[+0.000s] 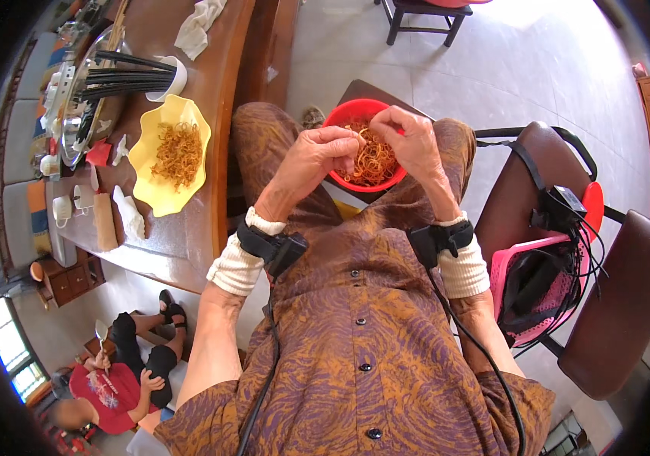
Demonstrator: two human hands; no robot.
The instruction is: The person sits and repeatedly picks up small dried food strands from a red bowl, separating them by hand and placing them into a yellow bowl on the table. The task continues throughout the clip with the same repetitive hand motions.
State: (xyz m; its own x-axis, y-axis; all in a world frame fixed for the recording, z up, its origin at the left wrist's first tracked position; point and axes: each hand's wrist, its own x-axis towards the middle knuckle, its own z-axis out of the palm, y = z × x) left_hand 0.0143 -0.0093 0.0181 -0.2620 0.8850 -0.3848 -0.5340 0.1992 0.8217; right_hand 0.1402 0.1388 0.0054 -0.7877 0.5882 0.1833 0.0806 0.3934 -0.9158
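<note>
A red plastic bowl [333, 117] sits between my knees, with a heap of thin, curly orange-brown dried strands [375, 162] inside. Over its left side, my left hand [327, 149] pinches a pale strand [364, 133] between thumb and fingers. My right hand [410, 134] hovers above the bowl's right side, close to the left fingertips. Its fingers are bent inward, and whatever may be between them is hidden. To the left on the wooden table [188, 251], a yellow scalloped dish [145, 151] holds a smaller pile of similar strands [179, 154].
Behind the dish lie black chopsticks [125, 77] in a white cup [178, 80], and crumpled tissues [129, 214]. A brown chair [507, 194] at right carries a pink basket [498, 273] and cables. Cables run from both wrist straps. Another person [108, 393] sits at lower left.
</note>
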